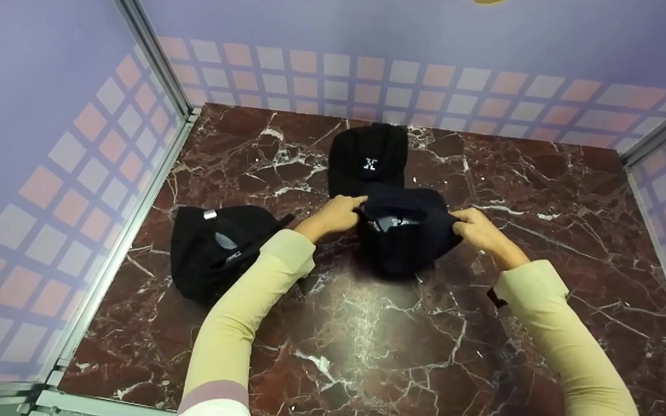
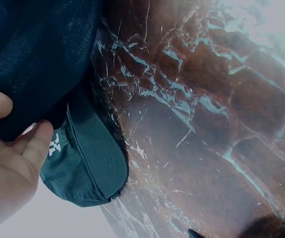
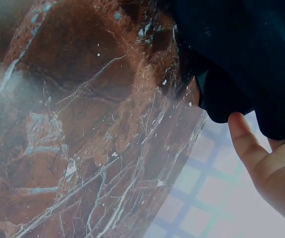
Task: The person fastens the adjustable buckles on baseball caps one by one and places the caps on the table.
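Between both hands is a dark baseball cap (image 1: 408, 248), its opening turned up so a pale inner label shows. My left hand (image 1: 337, 214) pinches its left edge; in the left wrist view, thumb and fingers lie on either side of the dark cloth. On the opposite edge, my right hand (image 1: 476, 230) grips the cap with thumb and fingers. Just behind it, a second black cap (image 1: 367, 153) with a white emblem rests on the marbled surface, partly covered by the held cap. A third black cap (image 1: 200, 254) lies at the left, partly hidden by my left forearm.
The dark red marbled tabletop (image 1: 367, 358) has white veins and small specks. Purple panels with a checked band (image 1: 391, 75) stand at the back, left and right. A metal frame rail (image 1: 125, 231) edges the left side.
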A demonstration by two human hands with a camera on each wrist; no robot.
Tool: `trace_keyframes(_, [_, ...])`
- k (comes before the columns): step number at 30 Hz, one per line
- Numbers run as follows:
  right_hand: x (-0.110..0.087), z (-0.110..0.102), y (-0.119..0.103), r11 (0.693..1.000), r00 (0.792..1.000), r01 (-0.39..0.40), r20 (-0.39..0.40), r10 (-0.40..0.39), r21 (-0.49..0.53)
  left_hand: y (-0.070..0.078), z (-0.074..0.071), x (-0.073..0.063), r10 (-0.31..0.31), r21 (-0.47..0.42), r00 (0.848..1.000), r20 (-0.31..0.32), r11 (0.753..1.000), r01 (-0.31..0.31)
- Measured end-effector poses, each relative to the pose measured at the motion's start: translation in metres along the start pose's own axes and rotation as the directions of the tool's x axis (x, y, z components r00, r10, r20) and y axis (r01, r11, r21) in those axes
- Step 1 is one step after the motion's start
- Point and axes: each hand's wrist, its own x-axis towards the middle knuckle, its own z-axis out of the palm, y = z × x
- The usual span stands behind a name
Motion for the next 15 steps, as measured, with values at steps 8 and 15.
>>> trace_keyframes(8, [-0.001, -0.003, -0.002, 1.000, 0.997, -0.025, 0.071, 0.025, 0.002, -0.002, -0.001, -0.004, 0.055, -0.080, 0.998, -0.016, 0.995, -0.057])
trace_keyframes(15, [-0.008, -0.005, -0.030, 0.992, 0.995, 0.048, 0.091, -0.037, -0.117, 0.010, -0.004, -0.012, 0.152, 0.027, 0.988, 0.005, 0.988, -0.152])
